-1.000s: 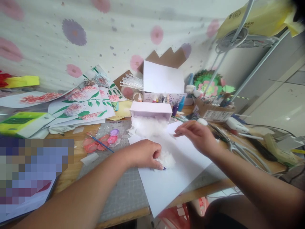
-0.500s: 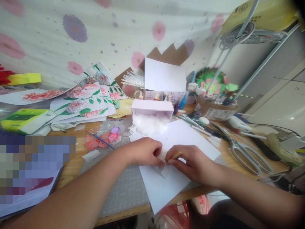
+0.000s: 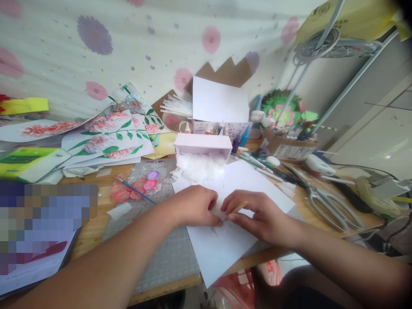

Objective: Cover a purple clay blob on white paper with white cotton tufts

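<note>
My left hand [image 3: 201, 206] is closed in a pinch over the white paper sheet [image 3: 219, 257], its fingertips on a small whitish piece too blurred to name. Close beside it, my right hand [image 3: 257, 214] grips a thin yellowish wooden stick [image 3: 240, 207] between thumb and fingers. The stick's tip meets the left fingertips, where the contact point is mostly hidden. Just beyond both hands, a white box [image 3: 203, 140] lies with its open side toward me, white fluffy stuffing [image 3: 202, 166] spilling out. Under the sheet is a grey cutting mat [image 3: 161, 257].
Large scissors [image 3: 334, 210] lie at the right, near brushes and a cardboard box of tools [image 3: 289, 150]. A blue stick [image 3: 138, 192] and pink plastic pieces [image 3: 128, 191] are on the left. Flower paintings [image 3: 106, 137] and a tablet [image 3: 41, 257] stand farther left.
The camera view has shifted slightly. My right-hand fingers and the stick have tilted a little against the left fingertips; both hands stay at the same spot over the paper.
</note>
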Motion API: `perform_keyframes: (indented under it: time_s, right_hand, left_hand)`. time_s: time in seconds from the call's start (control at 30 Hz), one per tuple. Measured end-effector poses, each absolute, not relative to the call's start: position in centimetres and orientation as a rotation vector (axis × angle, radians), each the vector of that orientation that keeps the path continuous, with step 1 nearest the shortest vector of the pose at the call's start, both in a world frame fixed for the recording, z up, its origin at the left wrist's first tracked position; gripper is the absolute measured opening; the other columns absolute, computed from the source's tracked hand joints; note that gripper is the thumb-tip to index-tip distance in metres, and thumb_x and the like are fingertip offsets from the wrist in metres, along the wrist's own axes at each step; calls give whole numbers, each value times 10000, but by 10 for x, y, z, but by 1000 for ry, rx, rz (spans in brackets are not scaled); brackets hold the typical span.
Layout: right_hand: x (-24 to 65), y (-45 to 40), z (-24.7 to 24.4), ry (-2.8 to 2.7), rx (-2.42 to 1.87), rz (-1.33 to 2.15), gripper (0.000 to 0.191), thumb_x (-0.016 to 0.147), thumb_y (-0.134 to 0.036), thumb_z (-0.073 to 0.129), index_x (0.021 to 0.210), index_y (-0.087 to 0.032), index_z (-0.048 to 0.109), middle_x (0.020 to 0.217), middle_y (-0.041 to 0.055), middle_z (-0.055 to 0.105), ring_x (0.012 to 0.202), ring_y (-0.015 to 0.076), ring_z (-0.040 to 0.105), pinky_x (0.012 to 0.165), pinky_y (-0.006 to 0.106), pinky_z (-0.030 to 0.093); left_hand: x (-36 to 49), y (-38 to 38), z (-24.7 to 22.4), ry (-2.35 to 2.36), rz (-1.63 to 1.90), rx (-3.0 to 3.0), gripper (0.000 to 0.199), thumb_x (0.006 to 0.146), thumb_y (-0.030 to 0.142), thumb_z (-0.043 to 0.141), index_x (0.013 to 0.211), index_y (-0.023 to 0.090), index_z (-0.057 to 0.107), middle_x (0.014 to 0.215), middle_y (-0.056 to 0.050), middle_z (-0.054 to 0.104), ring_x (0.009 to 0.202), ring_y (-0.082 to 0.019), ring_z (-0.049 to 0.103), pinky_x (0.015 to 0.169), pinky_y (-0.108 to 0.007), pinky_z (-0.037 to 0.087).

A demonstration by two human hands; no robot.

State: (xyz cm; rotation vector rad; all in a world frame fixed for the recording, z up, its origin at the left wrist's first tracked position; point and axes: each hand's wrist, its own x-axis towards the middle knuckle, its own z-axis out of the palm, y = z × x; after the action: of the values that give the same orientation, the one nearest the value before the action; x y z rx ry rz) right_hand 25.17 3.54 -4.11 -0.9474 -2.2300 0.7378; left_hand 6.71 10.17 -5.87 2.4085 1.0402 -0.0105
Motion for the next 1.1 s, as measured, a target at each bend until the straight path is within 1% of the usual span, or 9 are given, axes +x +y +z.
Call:
perform_keyframes:
  time_s: [0.1,0.23,0.43,0.53,0.7,0.83,0.97,1.03,1.1]
  right_hand:
    - [252,36,-41,-2276,-915,736,69,791,-116,547,766,-159,595,921,79,606,840,139,579,747,261,467]
    - [254,36,-43,-2364,-952,652,79,781,-114,556,781,-160,621,974,84,592,896,154,564,779,278,458]
    - [254,38,-45,-2421,-987,543,107,768,-100,554,802,-164,633,992,82,594,901,164,550,778,292,455]
    - [252,41,-44,-2453,-961,498,98,781,-109,538,783,-161,621,942,77,610,869,164,540,773,300,451]
    - [250,44,-45,-2457,-940,512,102,789,-112,529,727,-162,592,819,70,619,803,166,538,732,299,452]
    - [251,48,-50,-2293,-992,705,74,760,-113,571,708,-164,587,823,63,614,785,156,563,731,293,458]
    - [263,59,-55,-1883,-1013,988,108,763,-206,595,663,-167,582,809,44,610,751,154,587,716,310,471]
    - [271,68,-57,-1689,-1055,996,147,774,-253,586,652,-172,572,774,32,612,727,158,592,703,320,471]
    - [280,76,-59,-1662,-1141,887,159,781,-278,577,661,-173,584,760,34,619,724,161,586,710,326,462]
  left_hand:
    - [67,101,-58,1039,-13,2399,402,585,609,578,737,237,558,687,31,589,584,-144,527,453,-234,329]
    - [67,102,-57,1046,-32,2389,403,583,609,584,731,235,557,679,32,589,580,-143,530,446,-234,331]
    - [65,107,-57,985,-60,2373,404,580,594,598,743,229,545,701,37,589,591,-136,530,459,-226,338]
    - [62,109,-56,946,-94,2385,405,549,560,636,768,233,541,728,38,585,605,-134,525,465,-220,345]
    - [62,106,-52,943,-130,2439,465,495,565,661,786,229,525,726,27,572,577,-134,507,442,-221,333]
    - [65,100,-52,995,-78,2492,410,530,537,637,794,242,530,726,24,572,581,-142,511,436,-224,324]
    - [67,96,-53,1055,-24,2491,378,570,562,599,760,244,524,709,24,570,577,-148,509,430,-227,307]
    - [68,95,-54,1085,-28,2482,378,576,575,587,736,240,517,692,24,564,566,-147,502,422,-229,290]
    - [70,94,-53,1116,-33,2483,383,573,576,584,736,237,515,694,18,561,574,-152,501,421,-232,276]
